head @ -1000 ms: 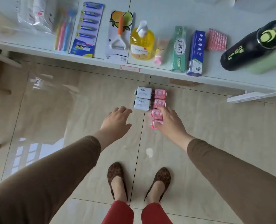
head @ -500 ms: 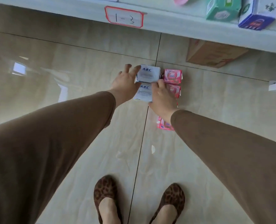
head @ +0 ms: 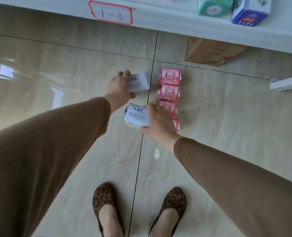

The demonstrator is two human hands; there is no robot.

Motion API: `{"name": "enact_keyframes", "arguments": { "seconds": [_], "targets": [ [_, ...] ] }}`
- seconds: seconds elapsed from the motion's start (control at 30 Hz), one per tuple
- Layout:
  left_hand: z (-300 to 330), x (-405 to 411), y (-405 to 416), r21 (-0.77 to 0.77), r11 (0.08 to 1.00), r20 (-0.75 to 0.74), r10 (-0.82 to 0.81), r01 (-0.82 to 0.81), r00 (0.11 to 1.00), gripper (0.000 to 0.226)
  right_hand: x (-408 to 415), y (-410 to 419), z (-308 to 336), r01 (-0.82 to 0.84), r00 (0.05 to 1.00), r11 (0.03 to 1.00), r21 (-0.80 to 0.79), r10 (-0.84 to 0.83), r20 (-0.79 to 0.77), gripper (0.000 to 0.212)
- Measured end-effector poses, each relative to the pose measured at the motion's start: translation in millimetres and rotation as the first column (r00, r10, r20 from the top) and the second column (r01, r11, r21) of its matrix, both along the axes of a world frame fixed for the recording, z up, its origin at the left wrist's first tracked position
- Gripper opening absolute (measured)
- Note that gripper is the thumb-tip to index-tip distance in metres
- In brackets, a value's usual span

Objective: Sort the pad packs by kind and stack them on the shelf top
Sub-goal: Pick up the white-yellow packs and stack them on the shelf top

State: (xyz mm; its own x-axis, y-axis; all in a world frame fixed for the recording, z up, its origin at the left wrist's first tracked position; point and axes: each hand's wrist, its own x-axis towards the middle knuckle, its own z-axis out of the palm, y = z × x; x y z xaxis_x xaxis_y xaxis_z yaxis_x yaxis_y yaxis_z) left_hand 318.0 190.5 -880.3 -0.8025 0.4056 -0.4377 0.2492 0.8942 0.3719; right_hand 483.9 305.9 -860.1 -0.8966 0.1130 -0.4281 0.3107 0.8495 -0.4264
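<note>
While your left hand (head: 118, 90) and right hand (head: 159, 123) each grip a white pack (head: 139, 82), the shelf (head: 176, 23) lies at twelve o'clock.

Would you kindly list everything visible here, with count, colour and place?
ABC pad packs: two, white-blue, one in each hand above the floor.
Pink pad packs: four, in a column on the floor, nearest partly hidden.
Shelf: one, white, top edge.
Label: one, red-bordered, on shelf edge.
Boxes: two, green and blue, on shelf.
Cardboard box: one, brown, under shelf.
Shoes: two, leopard-print, bottom.
Left hand: grips far ABC pack.
Right hand: grips near ABC pack.
</note>
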Motion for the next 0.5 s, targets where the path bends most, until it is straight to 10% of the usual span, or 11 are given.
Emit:
{"name": "enact_keyframes", "arguments": {
  "seconds": [0.5],
  "targets": [
    [459.5,66.4,-87.8,0.240,0.971,0.042,-0.022,0.011,0.999,0.067,52.3,43.0,464.6,0.393,0.888,0.766,-0.510,-0.460,-0.007,0.067]
  ]
}}
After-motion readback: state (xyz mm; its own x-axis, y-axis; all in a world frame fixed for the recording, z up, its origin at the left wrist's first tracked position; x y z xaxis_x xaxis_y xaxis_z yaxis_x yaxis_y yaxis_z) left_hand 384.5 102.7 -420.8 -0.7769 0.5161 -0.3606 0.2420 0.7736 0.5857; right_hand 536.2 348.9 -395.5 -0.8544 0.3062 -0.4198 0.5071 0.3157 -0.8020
